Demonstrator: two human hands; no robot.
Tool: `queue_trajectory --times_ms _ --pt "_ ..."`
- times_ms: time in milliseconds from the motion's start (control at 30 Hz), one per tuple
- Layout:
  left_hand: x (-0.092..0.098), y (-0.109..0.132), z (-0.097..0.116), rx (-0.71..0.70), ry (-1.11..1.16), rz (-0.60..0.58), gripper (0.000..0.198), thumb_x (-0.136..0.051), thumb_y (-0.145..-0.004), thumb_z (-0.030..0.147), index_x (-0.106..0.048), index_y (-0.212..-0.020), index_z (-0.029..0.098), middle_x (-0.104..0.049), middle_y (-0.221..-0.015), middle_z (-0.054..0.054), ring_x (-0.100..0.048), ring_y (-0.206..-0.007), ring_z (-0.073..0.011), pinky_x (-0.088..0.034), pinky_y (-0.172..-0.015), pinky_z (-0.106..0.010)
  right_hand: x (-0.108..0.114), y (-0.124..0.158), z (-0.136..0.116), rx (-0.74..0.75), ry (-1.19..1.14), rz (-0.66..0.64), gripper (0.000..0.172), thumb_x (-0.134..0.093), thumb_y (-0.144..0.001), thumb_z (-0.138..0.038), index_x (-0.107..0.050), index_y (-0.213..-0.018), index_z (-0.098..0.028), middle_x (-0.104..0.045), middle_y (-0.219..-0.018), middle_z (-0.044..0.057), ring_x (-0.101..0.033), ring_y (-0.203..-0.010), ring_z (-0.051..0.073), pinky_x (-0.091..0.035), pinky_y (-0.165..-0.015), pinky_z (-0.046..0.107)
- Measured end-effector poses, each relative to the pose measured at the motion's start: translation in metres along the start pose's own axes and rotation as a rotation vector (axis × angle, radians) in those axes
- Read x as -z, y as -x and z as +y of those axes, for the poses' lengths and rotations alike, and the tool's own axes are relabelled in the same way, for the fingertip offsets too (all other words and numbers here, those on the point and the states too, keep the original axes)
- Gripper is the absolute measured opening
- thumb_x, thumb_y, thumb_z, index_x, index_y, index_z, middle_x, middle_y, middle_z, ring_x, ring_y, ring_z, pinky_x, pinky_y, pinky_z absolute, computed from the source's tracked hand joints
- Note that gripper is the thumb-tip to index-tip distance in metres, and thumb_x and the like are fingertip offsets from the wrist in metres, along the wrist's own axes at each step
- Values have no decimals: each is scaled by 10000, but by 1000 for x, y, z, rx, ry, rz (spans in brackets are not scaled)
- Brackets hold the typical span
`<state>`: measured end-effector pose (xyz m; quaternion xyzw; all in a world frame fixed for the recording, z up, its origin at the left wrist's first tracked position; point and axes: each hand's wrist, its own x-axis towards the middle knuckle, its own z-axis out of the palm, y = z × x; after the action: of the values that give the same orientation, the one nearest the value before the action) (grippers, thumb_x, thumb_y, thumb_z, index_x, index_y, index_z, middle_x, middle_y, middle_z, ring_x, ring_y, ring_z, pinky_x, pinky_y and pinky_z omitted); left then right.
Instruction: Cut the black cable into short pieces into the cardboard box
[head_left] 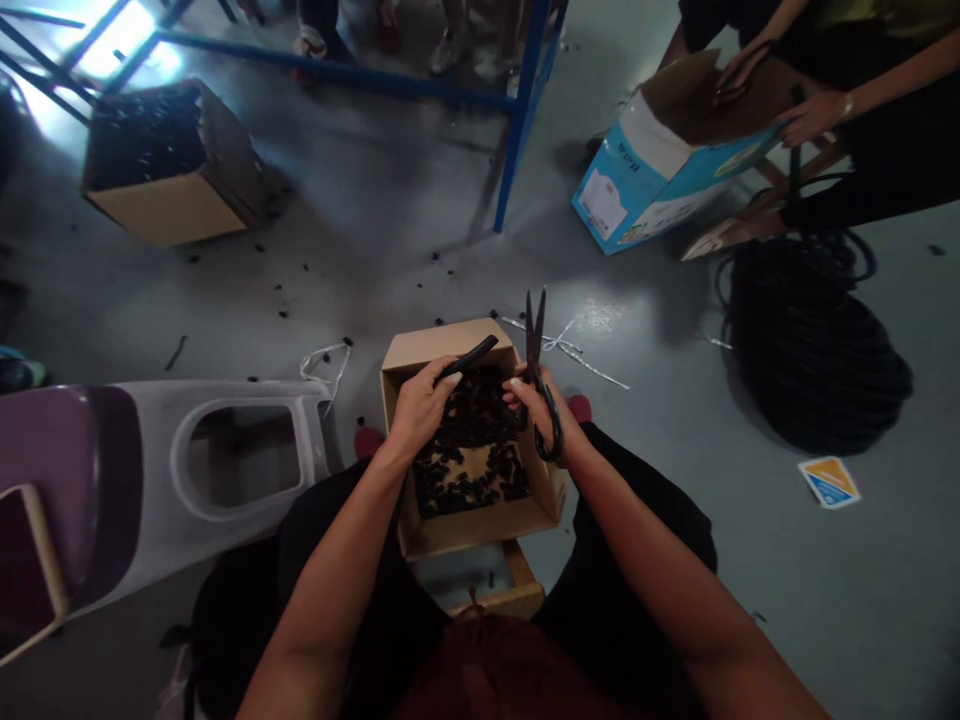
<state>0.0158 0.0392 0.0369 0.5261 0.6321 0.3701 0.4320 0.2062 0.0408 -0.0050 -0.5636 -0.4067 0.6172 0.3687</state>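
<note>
My left hand [424,402] is closed on a black corrugated tube [474,354], whose end sticks out past the fingertips toward the upper right. In my right hand [541,402] is a pair of scissors [535,335] with black handles, blades parted slightly and pointing away from me. Both hands are over an open cardboard box [450,347] between my legs. Many short black cut pieces [469,480] lie inside it, with some brown bottom showing. The scissor blades are apart from the tube.
A grey and purple plastic stool [157,450] stands at left. Farther off are a carton of black pieces [184,210], a blue metal frame [517,120] and a person's hands [814,118] at a blue-white carton [637,185]. A black tubing coil [817,350] lies right; white string [577,355] lies near the box.
</note>
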Motion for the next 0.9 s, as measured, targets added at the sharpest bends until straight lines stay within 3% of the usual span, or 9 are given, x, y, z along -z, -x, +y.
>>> queue_trajectory --times_ms 200,367,533,900 --pt "18 -3 -9 -4 -34 59 230 -589 -800 203 -702 -1001 202 -677 -1052 -41 -580 -1040 -214 -367 -990 -303 -4 16 16 22 392 -194 422 -571 -769 -460 -452 -1078 -198 -600 -869 27 -595 -761 179 -451 -729 348" --pt "23 -1 -13 2 -136 14 260 -565 -820 208 -685 -1051 202 -672 -1102 -31 -574 -1083 -213 -377 -1007 -317 -7 26 18 45 482 -360 419 -552 -802 -426 -437 -1123 -184 -619 -883 43 -588 -760 180 -435 -704 322" --pt "23 0 -16 -53 -301 -105 316 -476 -877 213 -629 -1154 204 -644 -1171 -23 -563 -1108 -178 -395 -999 -297 -7 26 13 16 534 -367 417 -507 -835 -438 -410 -1145 -177 -617 -941 60 -586 -782 170 -433 -717 303" --pt "20 0 -17 -78 -332 -166 311 -474 -881 214 -627 -1148 170 -647 -1165 -43 -581 -1080 -177 -412 -986 -295 -5 25 10 21 560 -399 425 -498 -840 -469 -414 -1143 -183 -616 -943 54 -594 -794 168 -441 -710 297"
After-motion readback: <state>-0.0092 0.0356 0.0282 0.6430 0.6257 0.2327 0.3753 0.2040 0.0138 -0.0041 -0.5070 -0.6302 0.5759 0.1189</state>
